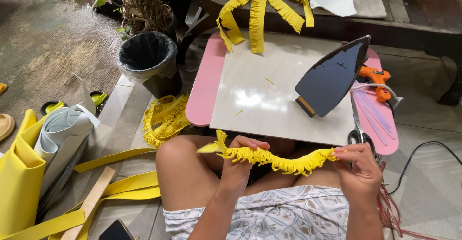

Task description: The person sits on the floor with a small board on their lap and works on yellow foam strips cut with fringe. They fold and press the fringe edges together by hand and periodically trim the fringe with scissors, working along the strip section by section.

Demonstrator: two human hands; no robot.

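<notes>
Both hands, left hand (237, 165) and right hand (360, 170), stretch a fringed yellow strip (274, 159)

Daylit tiled floor (433, 192), wet concrete (53, 33) beyond, dark wooden bench (414, 9) behind.

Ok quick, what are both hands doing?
Left hand: closed on one end of the yellow fringed strip.
Right hand: pinching its other end.

Yellow fringed strip (274, 159), pink table (204, 90), orange glue gun (376, 80), black bin (149, 59).
</notes>
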